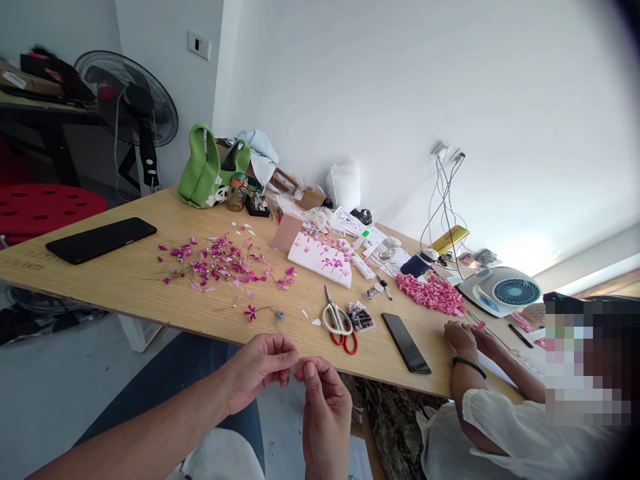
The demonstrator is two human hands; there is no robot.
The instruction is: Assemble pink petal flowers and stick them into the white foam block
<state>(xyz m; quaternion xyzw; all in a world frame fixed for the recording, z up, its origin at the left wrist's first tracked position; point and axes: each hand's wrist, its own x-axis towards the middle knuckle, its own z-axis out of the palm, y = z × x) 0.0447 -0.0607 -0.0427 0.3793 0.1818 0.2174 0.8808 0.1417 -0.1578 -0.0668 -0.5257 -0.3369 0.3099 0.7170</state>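
Pale sliver [299, 367] pinched at the fingertips of left hand [257, 373] and right hand [325, 410], both nearly closed. I'd flag a slip: it could drop at 6 o'clock, past wooden tabletop [125, 293].

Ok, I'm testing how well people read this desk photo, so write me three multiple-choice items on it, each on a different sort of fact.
1. Where do the red-and-white-handled scissors lie?
A. On the red stool
B. On the wooden table
C. Inside the green bag

2. What colour is the crinkled heap near the co-worker's hands?
A. Pink
B. Green
C. Blue

3. How are the person's left hand and right hand placed?
A. Flat on the table
B. Gripping the scissors
C. Raised at the table's near edge, fingertips around something small

Answers:
1. B, as the scissors rest on the wood beside a black phone.
2. A, as the heap shows pink throughout.
3. C, as both hands are up at the edge, fingertips close together.
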